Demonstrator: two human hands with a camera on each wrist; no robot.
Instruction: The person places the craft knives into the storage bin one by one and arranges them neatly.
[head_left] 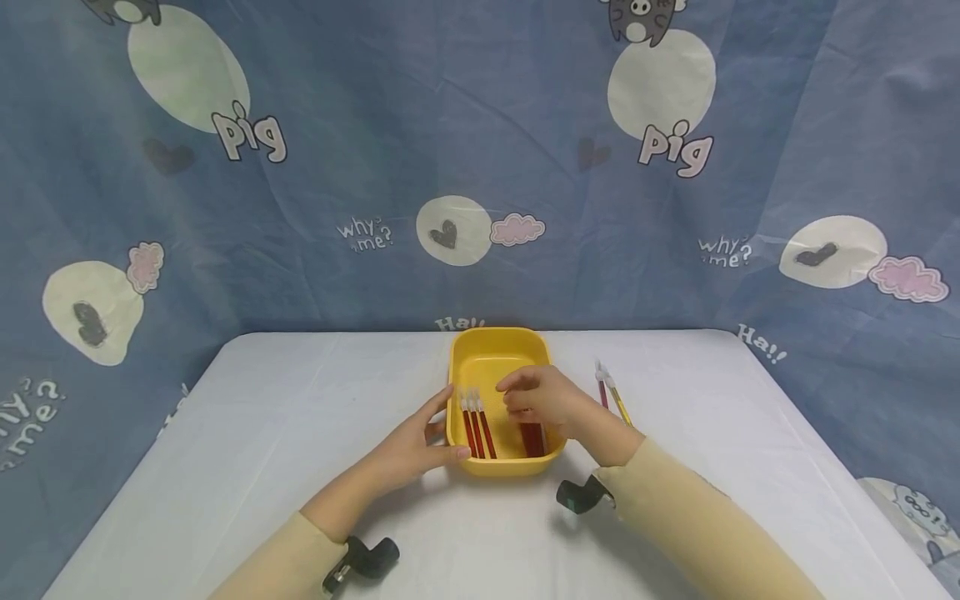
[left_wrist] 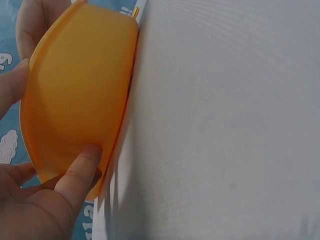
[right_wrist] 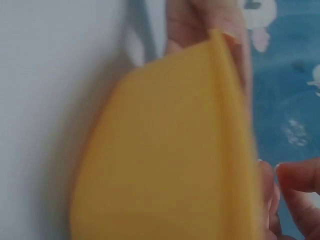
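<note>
A yellow tray [head_left: 501, 468] stands on the table. My left hand [head_left: 408, 454] grips its near left corner, thumb on the front rim and fingers along the left wall; the left wrist view shows fingers [left_wrist: 82, 172] against its outside. Inside, slim red pens or brushes with pale tips [head_left: 477, 432] lie side by side at the left. More dark red ones [head_left: 532, 440] lie at the right, partly hidden under my right hand [head_left: 547, 402]. That hand hovers over the tray with loosely bent fingers. Its fingertips [right_wrist: 295, 175] show nothing between them in the right wrist view.
Right of the tray, a dark red pen or brush [head_left: 602, 390] and a yellow one [head_left: 619, 403] lie on the white table [head_left: 300, 417], partly behind my right forearm. A blue patterned cloth [head_left: 480, 150] hangs behind the table's far edge.
</note>
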